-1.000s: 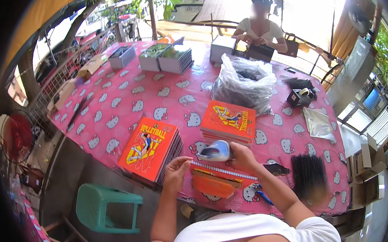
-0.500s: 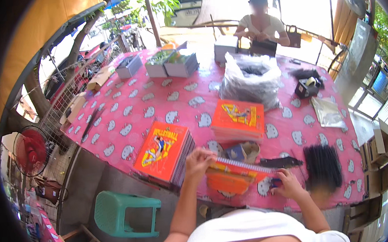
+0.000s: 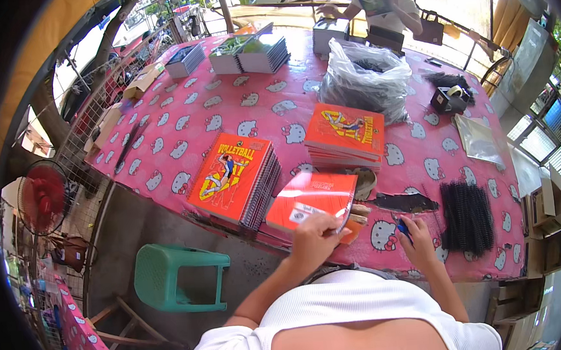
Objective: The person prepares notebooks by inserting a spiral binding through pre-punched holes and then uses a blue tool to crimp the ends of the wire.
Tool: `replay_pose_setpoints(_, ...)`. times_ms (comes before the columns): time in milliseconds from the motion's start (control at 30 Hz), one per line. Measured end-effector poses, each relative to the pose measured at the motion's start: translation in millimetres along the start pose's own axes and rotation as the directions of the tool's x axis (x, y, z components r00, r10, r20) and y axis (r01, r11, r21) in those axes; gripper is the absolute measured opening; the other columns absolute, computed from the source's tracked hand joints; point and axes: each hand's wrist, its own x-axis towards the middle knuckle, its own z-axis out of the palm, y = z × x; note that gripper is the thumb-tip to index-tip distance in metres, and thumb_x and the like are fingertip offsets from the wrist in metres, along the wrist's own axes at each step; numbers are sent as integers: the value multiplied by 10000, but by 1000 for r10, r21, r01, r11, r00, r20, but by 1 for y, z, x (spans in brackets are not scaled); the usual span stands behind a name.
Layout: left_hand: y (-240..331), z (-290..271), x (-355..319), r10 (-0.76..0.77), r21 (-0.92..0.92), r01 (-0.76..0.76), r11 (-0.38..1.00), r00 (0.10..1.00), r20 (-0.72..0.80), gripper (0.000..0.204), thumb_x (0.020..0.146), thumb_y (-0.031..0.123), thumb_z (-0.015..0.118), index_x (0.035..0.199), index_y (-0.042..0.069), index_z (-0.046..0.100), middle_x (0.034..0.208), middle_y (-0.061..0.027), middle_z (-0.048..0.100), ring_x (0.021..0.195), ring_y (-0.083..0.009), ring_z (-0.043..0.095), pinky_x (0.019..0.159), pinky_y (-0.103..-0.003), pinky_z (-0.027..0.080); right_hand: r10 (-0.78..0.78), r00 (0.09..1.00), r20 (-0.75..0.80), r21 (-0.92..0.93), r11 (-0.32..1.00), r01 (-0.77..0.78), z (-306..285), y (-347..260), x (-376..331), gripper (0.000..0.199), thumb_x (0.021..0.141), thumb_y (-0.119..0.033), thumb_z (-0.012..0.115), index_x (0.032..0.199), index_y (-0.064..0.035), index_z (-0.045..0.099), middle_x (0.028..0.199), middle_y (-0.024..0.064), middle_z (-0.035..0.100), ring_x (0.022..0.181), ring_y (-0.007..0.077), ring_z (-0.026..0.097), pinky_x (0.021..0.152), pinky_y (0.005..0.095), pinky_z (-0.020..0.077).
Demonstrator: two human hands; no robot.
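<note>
Left hand [image 3: 317, 237]: thumb and fingers pinching the near right corner of a red notebook [image 3: 314, 195], label side up, above the near edge of the pink table [image 3: 267, 120]. Right hand [image 3: 420, 240]: fingers curled round a small blue tool [image 3: 403, 227], probably pliers; tip unclear.

Step, my judgement: positioning one notebook, tool ready and apart from it. Next move calls for a steady pinch and the notebook's edge turned toward the tool.

Around: left stack [image 3: 232, 178] of notebooks just beside mine, limiting leftward room; back stack [image 3: 346, 131] blocks space behind. Ragged dark patch [image 3: 406, 202] near my right hand, nature unclear. Farther right, black coils [image 3: 467, 217]; beyond, plastic bag [image 3: 366, 84] and co-worker [image 3: 396, 11].
</note>
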Motion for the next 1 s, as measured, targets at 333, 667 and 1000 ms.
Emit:
replay_pose_setpoints(333,7,6,3,20,9,-20,1000,1000,-7,295,613,41,818,799,7,591,963,-109,649,853,-200,656,674,-279,546,-141,988,-70,435,887,157,-12,-87,18,389,672,-133,774,1016,-33,624,977,138,649,842,244,647,740,329,512)
replay_pose_setpoints(667,9,4,14,28,119,-20,993,998,-59,203,599,-57,646,782,18,600,833,-122,644,749,-255,643,638,-321,509,-310,947,-83,338,885,320,-12,-97,33,420,695,-54,738,1088,-5,598,1059,131,616,993,232,602,852,325,476)
replay_pose_setpoints(1000,15,1,22,80,22,-77,997,982,-171,171,699,-10,768,778,-11,616,848,-108,650,770,-148,648,645,-242,531,-209,972,-109,341,910,234,-20,-115,33,432,694,-150,767,1079,-35,609,1090,147,614,1041,288,585,876,366,459)
